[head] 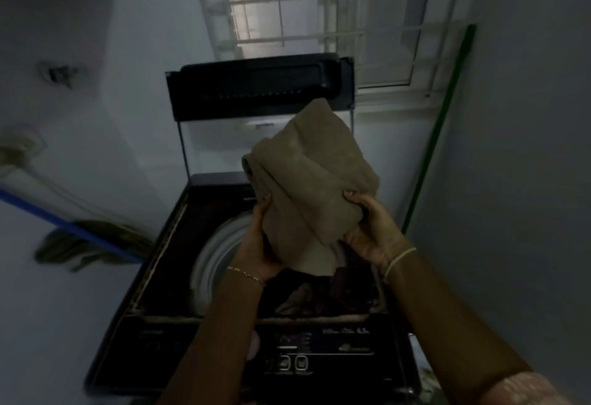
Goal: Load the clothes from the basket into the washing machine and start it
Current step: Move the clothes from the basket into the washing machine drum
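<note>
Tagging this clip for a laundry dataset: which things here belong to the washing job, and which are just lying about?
Job: brown towel in left hand and right hand; washing machine, lid up; dark clothes in its drum; control panel.
Lying about: green pole; window grille; olive cloth by blue rail.

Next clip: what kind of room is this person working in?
Most likely a home laundry or utility corner. It has a top-loading washing machine with its lid raised and a brown cloth held over its opening. There is a barred window behind and a green pole leaning in the corner.
</note>
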